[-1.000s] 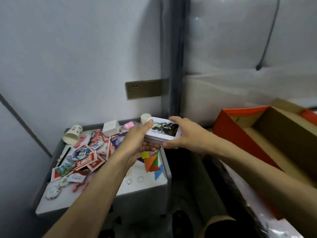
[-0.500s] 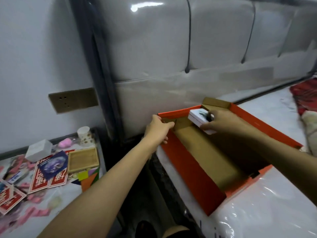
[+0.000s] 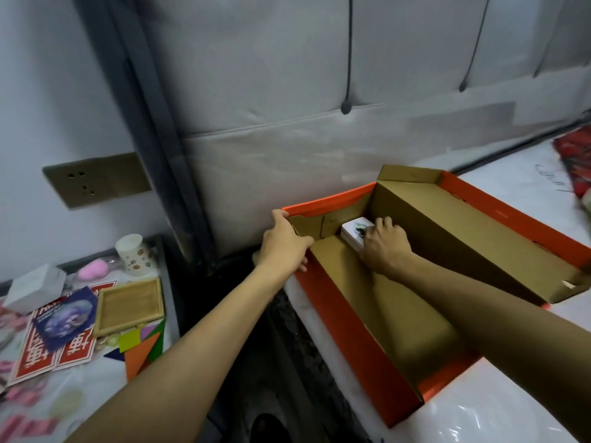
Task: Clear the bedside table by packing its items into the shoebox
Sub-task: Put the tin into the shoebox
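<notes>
While you brace the shoebox, a pack is held inside it.
Your left hand curls over the rim, steadying it — your right hand wraps the pack, low in the far corner.

The orange shoebox lies open on the bed, against the headboard. The left hand grips its far left corner. The right hand is inside, its fingers curled on a white card box at the far end. On the counter to the left stand a cup, a wooden tray and red cards.
</notes>
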`<act>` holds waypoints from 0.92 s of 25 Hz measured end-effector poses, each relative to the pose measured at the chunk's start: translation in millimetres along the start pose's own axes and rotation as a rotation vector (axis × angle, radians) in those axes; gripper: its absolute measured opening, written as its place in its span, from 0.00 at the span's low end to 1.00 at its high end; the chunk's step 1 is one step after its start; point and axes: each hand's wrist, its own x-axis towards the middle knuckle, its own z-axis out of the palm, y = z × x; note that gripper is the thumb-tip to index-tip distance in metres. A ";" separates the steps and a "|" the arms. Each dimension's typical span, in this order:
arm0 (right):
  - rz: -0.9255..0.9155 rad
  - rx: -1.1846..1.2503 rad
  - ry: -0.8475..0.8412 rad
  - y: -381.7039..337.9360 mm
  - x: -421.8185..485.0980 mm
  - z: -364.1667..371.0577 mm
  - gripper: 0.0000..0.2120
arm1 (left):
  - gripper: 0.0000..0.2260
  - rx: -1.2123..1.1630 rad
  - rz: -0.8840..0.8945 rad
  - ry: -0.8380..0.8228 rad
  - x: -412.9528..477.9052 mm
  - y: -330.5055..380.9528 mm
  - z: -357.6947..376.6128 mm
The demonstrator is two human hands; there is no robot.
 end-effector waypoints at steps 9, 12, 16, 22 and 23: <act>0.043 0.046 -0.065 -1.1 0.6 -6.6 0.21 | 0.20 -0.049 -0.018 -0.048 1.4 -4.3 -0.8; 0.050 0.171 -0.061 -1.4 -6.6 -25.8 0.19 | 0.21 -0.166 -0.030 -0.106 -3.9 -1.4 -5.2; -0.022 0.400 0.114 -21.4 -34.9 -84.8 0.08 | 0.20 -0.384 -0.103 -0.136 -23.5 4.1 -34.5; -0.272 0.436 0.229 -124.1 -97.0 -178.5 0.12 | 0.03 -0.371 -0.160 -0.060 -82.2 -33.0 -148.7; -0.308 0.449 0.208 -143.2 -105.0 -184.2 0.12 | 0.01 -0.381 -0.169 -0.034 -90.8 -43.4 -166.8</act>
